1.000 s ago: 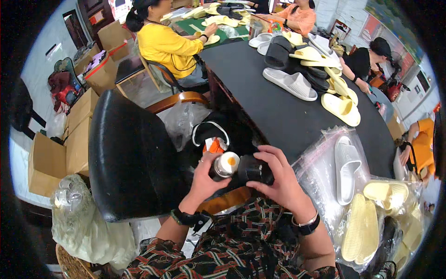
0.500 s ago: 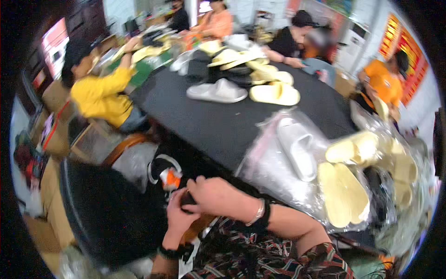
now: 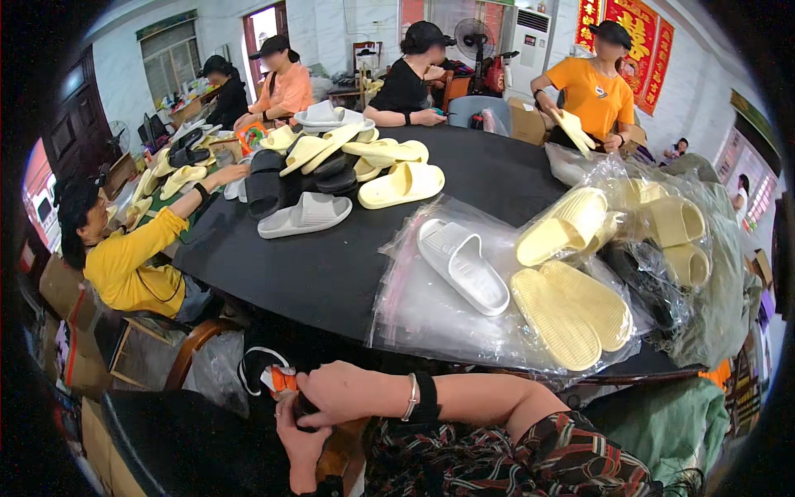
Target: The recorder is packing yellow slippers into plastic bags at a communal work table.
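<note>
Both my hands meet low in the picture, over the gap between the black chair [image 3: 189,443] and the table. Fingers of my left hand [image 3: 296,441] curl around a small dark thing, mostly hidden, whose kind I cannot make out. My right hand [image 3: 335,392] comes from the right and closes over the top of the same thing. Just beyond my fingertips is an orange and white piece [image 3: 280,379], perhaps a packet, next to a black item with a white looped edge [image 3: 252,364].
On the black table [image 3: 331,269], a grey slide sandal [image 3: 464,269] and a pale yellow pair [image 3: 571,311] lie on clear plastic bags [image 3: 397,311]. More sandals are heaped at the far side [image 3: 402,184]. Several co-workers sit or stand around; one in orange [image 3: 592,95] holds a yellow sandal.
The view has shifted, so the table sits lower and farther left. My hands stay together around the dark thing. The co-worker in yellow now reaches toward the sandal heap.
</note>
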Demonstrator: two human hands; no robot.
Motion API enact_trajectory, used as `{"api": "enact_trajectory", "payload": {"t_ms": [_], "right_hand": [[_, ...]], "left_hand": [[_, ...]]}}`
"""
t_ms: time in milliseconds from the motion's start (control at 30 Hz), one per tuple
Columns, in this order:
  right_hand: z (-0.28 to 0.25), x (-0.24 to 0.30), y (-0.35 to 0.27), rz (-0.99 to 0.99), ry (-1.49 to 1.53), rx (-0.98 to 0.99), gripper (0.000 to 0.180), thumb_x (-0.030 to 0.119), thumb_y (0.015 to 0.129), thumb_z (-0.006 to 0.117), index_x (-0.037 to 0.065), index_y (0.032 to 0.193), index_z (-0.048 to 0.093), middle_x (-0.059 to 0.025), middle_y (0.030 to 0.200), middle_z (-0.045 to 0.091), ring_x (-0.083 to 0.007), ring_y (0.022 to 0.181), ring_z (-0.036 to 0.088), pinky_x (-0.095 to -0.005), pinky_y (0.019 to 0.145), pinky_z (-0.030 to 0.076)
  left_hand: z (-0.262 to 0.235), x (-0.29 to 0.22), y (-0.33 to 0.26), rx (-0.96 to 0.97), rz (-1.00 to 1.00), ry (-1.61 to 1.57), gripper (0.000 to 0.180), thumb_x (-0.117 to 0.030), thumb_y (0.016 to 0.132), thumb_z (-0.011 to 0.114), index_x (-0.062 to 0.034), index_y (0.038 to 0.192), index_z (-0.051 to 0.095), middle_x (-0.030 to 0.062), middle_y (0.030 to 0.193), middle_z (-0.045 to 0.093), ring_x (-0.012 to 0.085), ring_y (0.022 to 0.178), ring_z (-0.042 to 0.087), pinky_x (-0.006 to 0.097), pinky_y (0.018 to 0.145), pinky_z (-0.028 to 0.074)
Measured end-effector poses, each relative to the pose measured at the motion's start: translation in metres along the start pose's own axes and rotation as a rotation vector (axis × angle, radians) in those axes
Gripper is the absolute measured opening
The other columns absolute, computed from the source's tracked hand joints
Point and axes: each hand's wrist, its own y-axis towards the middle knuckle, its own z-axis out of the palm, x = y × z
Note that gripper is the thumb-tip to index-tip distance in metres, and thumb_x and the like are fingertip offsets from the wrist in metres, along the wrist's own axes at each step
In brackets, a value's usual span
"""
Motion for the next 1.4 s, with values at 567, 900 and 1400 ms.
{"api": "enact_trajectory", "payload": {"t_ms": [567,900,1400], "right_hand": [[0.003,0.003,0.006,0.316,-0.075,0.105,0.077,0.07,0.092,0.048,-0.003,0.081,0.071,-0.0228,0.071,0.068,-0.039,0.066,0.069,-0.0438,0.06,0.057],[0.007,0.005,0.002,0.32,-0.123,0.194,0.063,0.052,0.086,0.07,-0.005,0.11,0.06,-0.0225,0.08,0.068,-0.0412,0.075,0.069,-0.0459,0.067,0.056],[0.021,-0.011,0.003,0.268,-0.152,0.263,0.058,0.035,0.072,0.085,0.001,0.104,0.051,-0.0227,0.082,0.067,-0.0417,0.076,0.067,-0.047,0.065,0.054]], "left_hand": [[-0.002,-0.001,0.001,0.04,0.338,0.232,0.069,-0.013,0.057,0.084,-0.0054,0.123,0.064,0.0166,0.12,0.064,0.0377,0.117,0.059,0.044,0.101,0.048],[0.003,-0.004,-0.005,0.144,0.035,0.117,0.074,-0.023,0.061,0.085,-0.0097,0.129,0.06,0.0146,0.125,0.058,0.0369,0.115,0.055,0.046,0.102,0.044],[0.012,0.015,-0.004,0.179,0.042,0.129,0.077,-0.021,0.06,0.084,-0.0122,0.132,0.058,0.0155,0.128,0.056,0.0384,0.119,0.052,0.046,0.104,0.041]]}}
